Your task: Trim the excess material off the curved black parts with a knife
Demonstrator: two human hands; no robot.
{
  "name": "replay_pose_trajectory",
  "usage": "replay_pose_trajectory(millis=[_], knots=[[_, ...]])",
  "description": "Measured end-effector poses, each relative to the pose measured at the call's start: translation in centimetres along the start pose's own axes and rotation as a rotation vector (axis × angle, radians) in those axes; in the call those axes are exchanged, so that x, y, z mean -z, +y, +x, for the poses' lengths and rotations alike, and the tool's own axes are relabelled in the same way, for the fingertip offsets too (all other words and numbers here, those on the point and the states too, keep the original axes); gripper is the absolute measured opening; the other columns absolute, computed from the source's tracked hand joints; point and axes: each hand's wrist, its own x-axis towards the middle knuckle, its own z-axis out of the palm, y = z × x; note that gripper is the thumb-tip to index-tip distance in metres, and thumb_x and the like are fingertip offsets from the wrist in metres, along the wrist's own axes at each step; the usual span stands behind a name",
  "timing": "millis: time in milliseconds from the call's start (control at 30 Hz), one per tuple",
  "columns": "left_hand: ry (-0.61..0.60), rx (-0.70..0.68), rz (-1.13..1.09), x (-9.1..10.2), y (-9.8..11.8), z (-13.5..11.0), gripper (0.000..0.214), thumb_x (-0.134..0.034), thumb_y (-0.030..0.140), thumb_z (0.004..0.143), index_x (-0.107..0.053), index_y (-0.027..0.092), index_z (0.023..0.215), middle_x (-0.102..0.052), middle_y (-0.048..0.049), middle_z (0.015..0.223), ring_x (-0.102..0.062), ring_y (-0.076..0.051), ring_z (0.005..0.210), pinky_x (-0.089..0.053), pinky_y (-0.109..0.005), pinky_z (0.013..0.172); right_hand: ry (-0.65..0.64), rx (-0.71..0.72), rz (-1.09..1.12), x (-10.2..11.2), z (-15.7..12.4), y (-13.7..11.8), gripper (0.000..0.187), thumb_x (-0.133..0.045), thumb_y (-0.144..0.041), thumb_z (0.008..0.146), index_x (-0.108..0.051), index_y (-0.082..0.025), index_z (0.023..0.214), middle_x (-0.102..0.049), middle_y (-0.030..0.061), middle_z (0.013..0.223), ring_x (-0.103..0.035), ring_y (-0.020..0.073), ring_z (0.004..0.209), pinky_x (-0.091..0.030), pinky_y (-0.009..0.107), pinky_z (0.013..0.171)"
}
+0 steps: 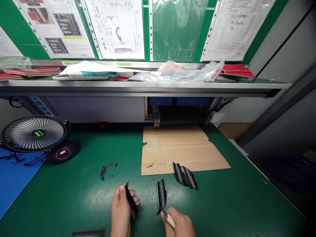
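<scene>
Only the two bare hands show, near the bottom edge: the left hand and the right hand. No gloves, rings, watch or sleeves are visible; fingernails short.

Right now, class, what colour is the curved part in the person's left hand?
Black, seen in the head view: the curved part sits in the left hand.

The shelf-edge label reads "产品检验规范"; the fan base shows "100".
</scene>
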Motion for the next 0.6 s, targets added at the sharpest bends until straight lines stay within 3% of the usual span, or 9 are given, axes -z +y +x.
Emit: replay_pose_trajectory(millis=[100, 167, 200, 300, 367, 433, 533, 600], knots=[[0.002, -0.058, 0.127, 0.7, -1.0, 2.0, 0.034, -0.057, 0.053, 0.084, -0.055, 0.020, 0.091, -0.060, -0.0024, 0.074, -0.060, -0.021, 0.072, -0.046, -0.033, 0.071, 0.058, -0.017, -0.113, -0.7, 1.1, 0.0, 0.032, -0.042, -0.042, 0.094, -0.050, -0.021, 0.072, -0.056, 0.0031, 0.068, -0.052, 0.0177, 0.054, -0.026, 0.024, 0.047], [-0.027, -0.110, 0.212, 0.6, -0.7, 2.7, 0.030, -0.063, 0.046, 0.082, -0.061, 0.020, 0.096, -0.063, -0.0075, 0.090, -0.058, -0.026, 0.094, -0.043, -0.034, 0.081, 0.074, 0.034, -0.139, -0.9, 1.8, -0.4, 0.019, -0.051, -0.037, 0.090, -0.058, -0.020, 0.088, -0.060, 0.0069, 0.086, -0.059, 0.0209, 0.062, -0.034, 0.025, 0.048], [-0.043, -0.138, 0.247, 0.5, -0.2, 3.0, 0.027, -0.067, 0.041, 0.079, -0.064, 0.021, 0.097, -0.062, -0.0093, 0.100, -0.052, -0.028, 0.107, -0.041, -0.034, 0.086, 0.072, 0.047, -0.146, -0.7, 2.1, -0.4, 0.013, -0.054, -0.028, 0.087, -0.060, -0.020, 0.095, -0.061, 0.0083, 0.093, -0.061, 0.0223, 0.066, -0.038, 0.026, 0.050], [-0.087, -0.186, 0.298, -0.1, 1.7, 3.2, 0.023, -0.073, 0.033, 0.074, -0.067, 0.022, 0.093, -0.055, -0.0106, 0.114, -0.027, -0.031, 0.130, -0.034, -0.035, 0.097, 0.057, 0.072, -0.116, 1.5, 2.3, 0.1, 0.027, -0.048, -0.004, 0.080, -0.064, -0.020, 0.095, -0.062, 0.0068, 0.099, -0.063, 0.0204, 0.070, -0.045, 0.027, 0.056], [-0.162, -0.136, 0.284, -0.6, 2.8, 2.6, 0.023, -0.070, 0.040, 0.076, -0.066, 0.021, 0.088, -0.057, -0.0114, 0.104, -0.037, -0.033, 0.122, -0.039, -0.038, 0.093, 0.029, 0.203, 0.004, 4.1, 2.0, 0.6, 0.036, -0.041, 0.001, 0.080, -0.066, -0.022, 0.092, -0.062, 0.0042, 0.096, -0.063, 0.0173, 0.073, -0.047, 0.025, 0.063], [-0.284, -0.028, 0.252, -1.5, 3.5, 1.2, 0.032, -0.064, 0.051, 0.078, -0.065, 0.019, 0.084, -0.058, -0.0103, 0.086, -0.054, -0.030, 0.094, -0.047, -0.039, 0.079, -0.020, 0.433, 0.103, 7.0, 1.7, 0.3, 0.041, -0.038, 0.002, 0.080, -0.067, -0.025, 0.090, -0.063, 0.0015, 0.092, -0.061, 0.0161, 0.079, -0.045, 0.024, 0.067], [-0.530, 0.340, 0.081, -3.0, 3.7, -1.5, 0.041, -0.062, 0.056, 0.079, -0.065, 0.015, 0.079, -0.053, -0.0048, 0.065, -0.054, -0.020, 0.060, -0.048, -0.031, 0.057, -0.049, 0.713, 0.014, 10.0, 1.1, -1.3, 0.044, -0.036, -0.001, 0.082, -0.068, -0.031, 0.089, -0.065, -0.0008, 0.095, -0.057, 0.0173, 0.082, -0.040, 0.026, 0.063], [-0.636, 0.618, -0.106, -3.7, 3.9, -2.9, 0.038, -0.065, 0.052, 0.079, -0.063, 0.014, 0.081, -0.048, -0.0016, 0.060, -0.049, -0.014, 0.051, -0.044, -0.024, 0.047, 0.031, 0.743, -0.063, 10.8, 0.4, -2.4, 0.043, -0.038, -0.007, 0.085, -0.065, -0.033, 0.104, -0.062, 0.0024, 0.107, -0.057, 0.0202, 0.085, -0.041, 0.027, 0.058]])
